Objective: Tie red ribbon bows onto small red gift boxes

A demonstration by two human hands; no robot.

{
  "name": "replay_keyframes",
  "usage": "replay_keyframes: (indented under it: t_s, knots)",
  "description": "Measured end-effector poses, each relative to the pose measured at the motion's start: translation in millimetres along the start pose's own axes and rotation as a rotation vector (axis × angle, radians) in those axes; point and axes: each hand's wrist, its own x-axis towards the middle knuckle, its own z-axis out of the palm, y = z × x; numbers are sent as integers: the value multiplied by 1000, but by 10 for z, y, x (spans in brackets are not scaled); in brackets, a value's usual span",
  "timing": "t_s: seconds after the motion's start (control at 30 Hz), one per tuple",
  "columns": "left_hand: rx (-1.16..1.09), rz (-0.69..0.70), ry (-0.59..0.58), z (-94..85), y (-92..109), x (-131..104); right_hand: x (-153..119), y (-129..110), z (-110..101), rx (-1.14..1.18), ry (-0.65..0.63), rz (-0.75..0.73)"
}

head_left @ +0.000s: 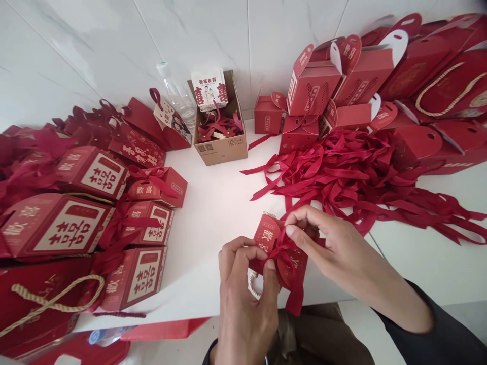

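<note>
A small red gift box [266, 229] with gold lettering lies near the front edge of the white table, a red ribbon [283, 248] looped over its top like a bow. My left hand [247, 274] is closed on the ribbon at the left side of the knot, thumb and fingers together. From the right, my right hand [317, 238] pinches the ribbon's upper loop between thumb and forefinger. One ribbon tail hangs down over the box's near side. Part of a cream twisted cord shows beside my left fingers. My hands cover much of the box.
A heap of loose red ribbons [342, 177] lies right of the box. Red boxes [315, 86] stack behind it. Finished-looking boxes with bows [146, 274] crowd the left. At the wall stand an open cardboard carton [222, 150] and a clear bottle [177, 96].
</note>
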Motion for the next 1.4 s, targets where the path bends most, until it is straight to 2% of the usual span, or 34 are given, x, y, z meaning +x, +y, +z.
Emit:
replay_keyframes:
  t_s: [0.3, 0.53, 0.67, 0.8, 1.0, 1.17, 1.33, 1.4]
  knots:
    - [30, 0, -22, -15, 35, -5, -64, 39, 8, 32, 17, -3]
    - [113, 112, -12, -8, 15, 65, -83, 92, 7, 39, 79, -41]
    - [67, 123, -41, -47, 71, 113, -109, 85, 9, 43, 114, -78]
    - [53, 115, -92, -59, 138, 234, -127, 44, 10, 93, 89, -137]
    - [-55, 56, -116, 27, 134, 376, -80, 27, 4, 56, 70, -99]
    - [-34, 72, -109, -19, 120, 308, -17, 0, -6, 40, 21, -63]
    - [140, 82, 2, -155, 49, 120, -36, 0, -19, 73, 45, -34]
    - [173, 115, -22, -195, -1, 59, -56, -1, -19, 127, 15, -29]
